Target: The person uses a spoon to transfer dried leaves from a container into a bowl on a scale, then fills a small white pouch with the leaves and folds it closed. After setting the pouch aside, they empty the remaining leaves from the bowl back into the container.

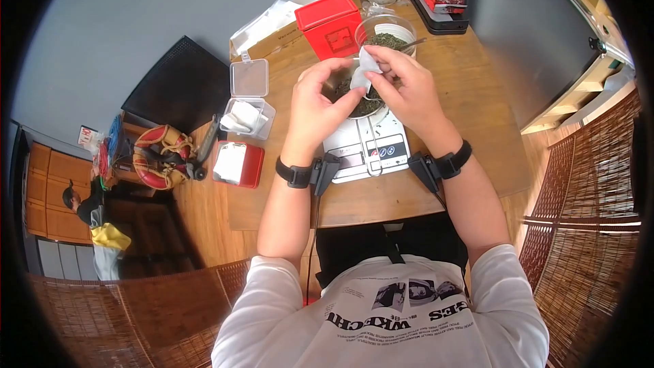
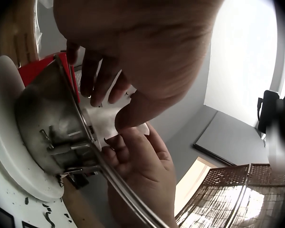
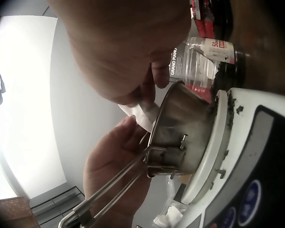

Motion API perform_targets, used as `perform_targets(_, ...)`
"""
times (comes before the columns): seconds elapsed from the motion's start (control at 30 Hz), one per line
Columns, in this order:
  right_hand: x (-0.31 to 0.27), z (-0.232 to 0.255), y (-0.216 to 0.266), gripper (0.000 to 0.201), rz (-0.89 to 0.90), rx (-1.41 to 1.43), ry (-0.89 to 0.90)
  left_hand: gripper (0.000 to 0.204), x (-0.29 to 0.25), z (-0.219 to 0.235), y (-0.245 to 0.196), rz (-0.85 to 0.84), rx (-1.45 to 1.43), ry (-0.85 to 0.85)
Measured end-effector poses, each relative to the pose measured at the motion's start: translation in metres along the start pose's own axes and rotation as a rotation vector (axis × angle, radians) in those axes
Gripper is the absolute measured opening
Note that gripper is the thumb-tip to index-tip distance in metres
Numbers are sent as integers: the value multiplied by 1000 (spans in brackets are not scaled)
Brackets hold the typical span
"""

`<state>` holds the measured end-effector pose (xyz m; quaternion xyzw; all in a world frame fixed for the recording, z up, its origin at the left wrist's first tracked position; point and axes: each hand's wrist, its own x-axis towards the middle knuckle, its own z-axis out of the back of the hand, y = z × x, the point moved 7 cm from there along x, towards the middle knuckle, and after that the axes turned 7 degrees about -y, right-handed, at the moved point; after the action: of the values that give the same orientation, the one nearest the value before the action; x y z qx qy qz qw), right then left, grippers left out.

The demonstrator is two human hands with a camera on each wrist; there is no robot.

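A small white bag (image 1: 366, 71) is held over a metal bowl of dark dried leaves (image 1: 368, 107), which stands on a white scale (image 1: 361, 150). My left hand (image 1: 320, 102) pinches the bag's lower left part between thumb and fingers. My right hand (image 1: 407, 88) grips its right side. In the left wrist view both the left hand (image 2: 137, 57) and right hand (image 2: 145, 175) meet at the white bag (image 2: 104, 122), beside the metal bowl (image 2: 47, 118). The right wrist view shows the bag (image 3: 141, 116) close to the bowl's rim; its inside is hidden.
Behind the bowl stand a red box (image 1: 330, 27) and a clear tub of leaves (image 1: 386, 35). To the left are an open clear container (image 1: 248, 117) and a red box with white sheets (image 1: 238, 163). Another person (image 1: 95, 221) stands at far left. Leaf bits lie on the scale.
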<state>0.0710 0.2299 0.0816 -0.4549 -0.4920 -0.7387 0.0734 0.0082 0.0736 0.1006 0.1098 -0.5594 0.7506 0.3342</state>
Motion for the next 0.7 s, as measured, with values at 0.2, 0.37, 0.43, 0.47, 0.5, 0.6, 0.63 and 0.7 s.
perform_targets(0.2, -2, -5, 2, 43, -46, 75, 93, 35, 2, -5, 9, -53, 46, -4)
perform_targets(0.37, -2, -5, 4, 43, -1, 88, 81, 23, 1, 1, 15, 57, -43, -75)
perform_targets(0.43, -2, -4, 5, 43, 3, 81, 75, 20, 0, 3, 17, 69, -57, -80)
perform_targets(0.47, -2, -4, 5, 43, -1, 84, 76, 18, 0, 4, 18, 82, -71, -85)
perform_targets(0.5, -2, -4, 5, 43, -4, 87, 77, 18, -1, 3, 19, 81, -71, -85)
perform_targets(0.6, -1, -1, 6, 39, 30, 80, 11, 17, -2, 6, 23, 113, -243, -156)
perform_targets(0.63, 0, 0, 7, 39, 30, 80, 10, 16, -2, 9, 24, 138, -271, -179)
perform_targets(0.7, 2, 3, 8, 33, 51, -46, 21, 16, -2, 12, 27, 163, -300, -201)
